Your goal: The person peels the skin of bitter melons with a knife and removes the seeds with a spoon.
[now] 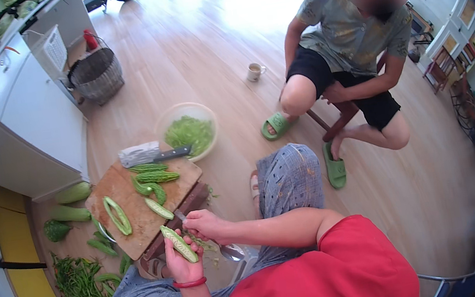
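My left hand [185, 266] is closed around a bitter melon half [180, 245], its pale cut face turned up. Close beside it, my right hand [207, 224] grips a small metal utensil [181, 215]; its exact kind is hard to make out. Just beyond my hands is a wooden cutting board [138, 218]. On the board lie a hollowed bitter melon half [117, 215], another cut half [159, 209] near the right edge, and several whole bitter melons [156, 176]. A cleaver [140, 155] with a dark handle rests along its far edge.
A bowl [216, 128] of shredded greens stands past the board. Left of it are pale green gourds [70, 213] and a pile of green peppers [79, 295] on the floor. Another person [350, 41] sits opposite, near a mug [254, 72]. A basket [96, 77] stands by the white cabinet [25, 105].
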`<control>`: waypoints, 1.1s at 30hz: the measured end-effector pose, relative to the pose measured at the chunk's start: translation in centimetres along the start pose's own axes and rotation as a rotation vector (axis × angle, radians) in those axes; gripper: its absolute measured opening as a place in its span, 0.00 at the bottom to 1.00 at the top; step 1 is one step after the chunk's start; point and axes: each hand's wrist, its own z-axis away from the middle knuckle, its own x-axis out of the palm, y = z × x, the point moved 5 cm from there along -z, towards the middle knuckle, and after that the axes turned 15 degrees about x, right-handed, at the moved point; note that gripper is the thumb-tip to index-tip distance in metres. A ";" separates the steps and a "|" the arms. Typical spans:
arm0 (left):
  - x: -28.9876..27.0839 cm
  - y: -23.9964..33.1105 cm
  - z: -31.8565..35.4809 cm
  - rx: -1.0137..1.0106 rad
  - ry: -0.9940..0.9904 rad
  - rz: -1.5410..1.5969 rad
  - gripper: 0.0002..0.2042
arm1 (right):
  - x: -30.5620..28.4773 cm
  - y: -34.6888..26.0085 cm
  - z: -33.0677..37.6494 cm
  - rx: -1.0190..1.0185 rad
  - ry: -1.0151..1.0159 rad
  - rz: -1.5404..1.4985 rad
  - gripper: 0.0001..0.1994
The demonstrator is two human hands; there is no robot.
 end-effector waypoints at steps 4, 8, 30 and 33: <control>1.2 -2.0 -1.0 -0.048 -0.019 -0.007 0.15 | -0.4 -0.3 0.9 -0.038 -0.009 -0.101 0.08; 0.9 -3.0 -1.7 -0.089 0.016 -0.022 0.15 | -1.4 -0.5 0.9 -0.075 0.052 -0.072 0.08; 0.7 -7.5 -4.3 -0.282 0.008 0.005 0.15 | -6.3 0.9 0.5 -0.147 0.203 -0.111 0.08; 1.1 -7.8 -3.9 -0.274 0.009 -0.005 0.15 | -6.4 0.4 1.2 -0.167 0.209 -0.069 0.08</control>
